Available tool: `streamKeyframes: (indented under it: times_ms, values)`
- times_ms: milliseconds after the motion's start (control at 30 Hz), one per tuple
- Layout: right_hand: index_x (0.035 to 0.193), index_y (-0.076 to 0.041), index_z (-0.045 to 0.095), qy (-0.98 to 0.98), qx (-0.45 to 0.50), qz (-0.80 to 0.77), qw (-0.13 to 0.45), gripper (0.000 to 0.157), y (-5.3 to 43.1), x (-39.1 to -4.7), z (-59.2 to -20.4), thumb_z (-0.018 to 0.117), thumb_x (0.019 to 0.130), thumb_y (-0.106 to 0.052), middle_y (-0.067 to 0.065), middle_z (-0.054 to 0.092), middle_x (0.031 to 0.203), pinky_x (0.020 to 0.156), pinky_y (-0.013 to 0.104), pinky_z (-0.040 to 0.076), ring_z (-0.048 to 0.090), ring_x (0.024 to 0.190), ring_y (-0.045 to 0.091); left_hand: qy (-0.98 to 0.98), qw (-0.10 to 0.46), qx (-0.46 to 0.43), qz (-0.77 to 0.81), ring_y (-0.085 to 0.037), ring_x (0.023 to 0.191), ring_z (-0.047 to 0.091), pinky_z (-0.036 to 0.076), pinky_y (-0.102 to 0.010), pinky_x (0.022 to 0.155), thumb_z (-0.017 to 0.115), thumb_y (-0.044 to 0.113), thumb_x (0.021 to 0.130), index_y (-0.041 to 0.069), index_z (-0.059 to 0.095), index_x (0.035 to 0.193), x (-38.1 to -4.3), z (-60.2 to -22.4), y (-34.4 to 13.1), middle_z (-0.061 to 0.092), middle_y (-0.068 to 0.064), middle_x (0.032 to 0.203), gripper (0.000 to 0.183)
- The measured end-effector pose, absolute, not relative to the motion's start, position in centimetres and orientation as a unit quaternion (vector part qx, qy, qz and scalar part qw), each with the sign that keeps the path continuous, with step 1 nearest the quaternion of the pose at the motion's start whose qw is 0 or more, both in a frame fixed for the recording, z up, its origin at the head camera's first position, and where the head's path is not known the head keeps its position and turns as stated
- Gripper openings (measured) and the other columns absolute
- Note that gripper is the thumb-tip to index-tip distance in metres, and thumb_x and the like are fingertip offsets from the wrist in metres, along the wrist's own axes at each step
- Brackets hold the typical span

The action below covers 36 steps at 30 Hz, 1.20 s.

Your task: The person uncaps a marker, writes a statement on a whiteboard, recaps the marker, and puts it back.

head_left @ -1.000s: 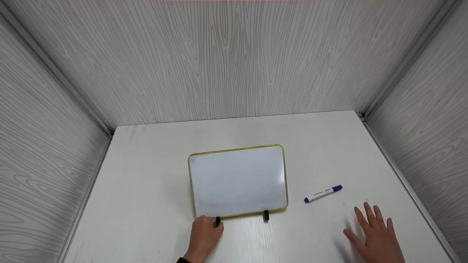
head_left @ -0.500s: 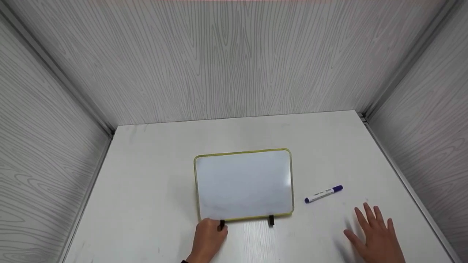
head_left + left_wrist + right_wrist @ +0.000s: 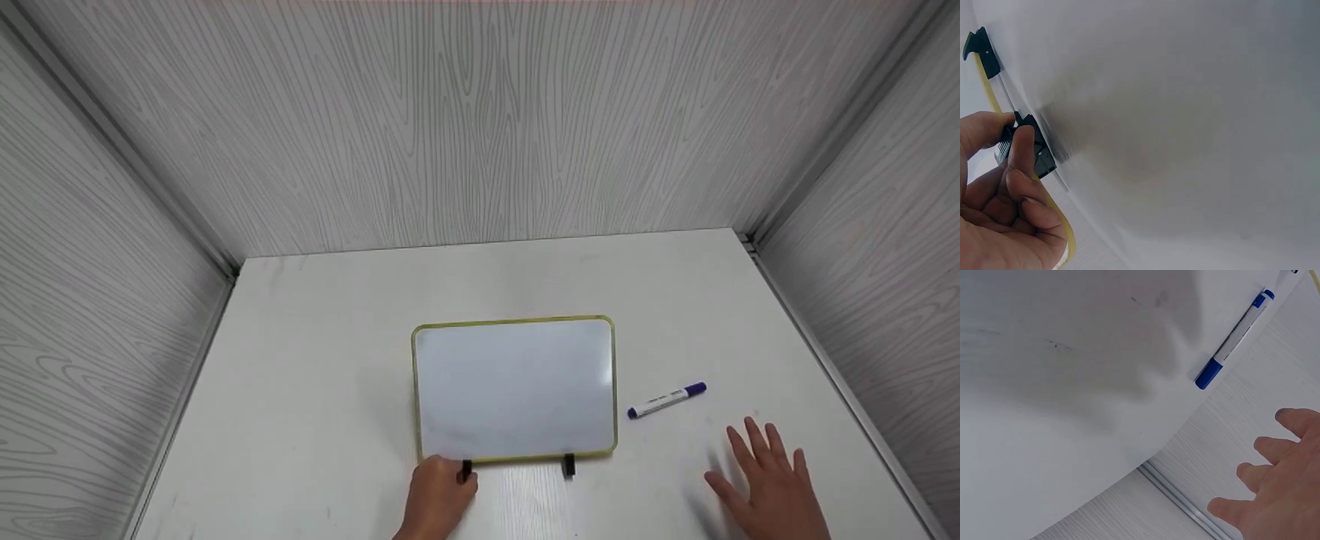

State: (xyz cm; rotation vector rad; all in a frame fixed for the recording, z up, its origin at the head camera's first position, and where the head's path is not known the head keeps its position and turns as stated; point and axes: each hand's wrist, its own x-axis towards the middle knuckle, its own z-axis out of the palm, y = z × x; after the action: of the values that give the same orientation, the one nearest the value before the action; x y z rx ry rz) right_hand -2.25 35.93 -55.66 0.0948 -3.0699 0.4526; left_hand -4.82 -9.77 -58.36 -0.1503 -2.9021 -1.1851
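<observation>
A small whiteboard point(image 3: 516, 390) with a yellow frame stands tilted on two black clip feet near the middle of the table. My left hand point(image 3: 437, 495) pinches its left black foot point(image 3: 1044, 160) between thumb and fingers at the lower left corner. The right black foot point(image 3: 569, 465) shows beside it, untouched. My right hand point(image 3: 776, 487) is spread with fingers apart over the table at the lower right, holding nothing. Between that hand and the board lies a capped marker point(image 3: 667, 400), white with blue-purple ends; the right wrist view shows the marker point(image 3: 1235, 337) apart from the fingertips.
The white table point(image 3: 315, 360) is enclosed by a wood-grain back panel point(image 3: 480, 127) and side panels on the left point(image 3: 82, 300) and right point(image 3: 877, 247). Metal strips run along the table's side edges.
My left hand has moved the whiteboard to the right and toward me, turning it slightly straighter. The board is now closer to the marker. My right hand has stayed in place.
</observation>
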Motion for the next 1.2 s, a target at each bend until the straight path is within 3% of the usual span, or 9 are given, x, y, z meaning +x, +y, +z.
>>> streamKeyframes:
  times_ms: [267,667,1200]
  values:
    - [0.152,0.007,0.047,-0.988,0.029,0.149,0.017,0.078,35.8,-2.2,-55.7,0.064,0.101,-0.049,0.034,0.034,0.160,0.110,0.080,0.011,0.017,0.153,0.052,-0.931,0.005,-0.056,-0.360,-0.005,0.053,0.030,0.032,-0.025,0.052,0.074,-0.004,0.080,0.022,0.033,0.057,-4.3,-58.2,-9.3,0.031,0.011,0.054,0.055]
    - [0.154,0.008,0.042,-0.988,0.022,0.153,-0.024,0.082,35.4,-3.0,-55.3,0.060,0.102,-0.053,0.036,0.030,0.161,0.110,0.080,0.009,0.015,0.152,0.056,-0.930,0.000,-0.062,-0.363,-0.004,0.051,0.025,0.029,-0.025,0.050,0.074,-0.004,0.080,0.023,0.032,0.055,-4.0,-58.3,-8.8,0.027,0.014,0.052,0.056]
    - [0.155,0.007,0.041,-0.987,0.043,0.151,0.021,0.083,35.6,-3.7,-55.4,0.066,0.099,-0.049,0.036,0.032,0.160,0.111,0.079,0.010,0.018,0.152,0.054,-0.931,-0.001,-0.086,-0.353,-0.004,0.052,0.025,0.028,-0.025,0.051,0.073,-0.004,0.080,0.025,0.030,0.055,-3.8,-58.7,-8.2,0.023,0.014,0.052,0.057]
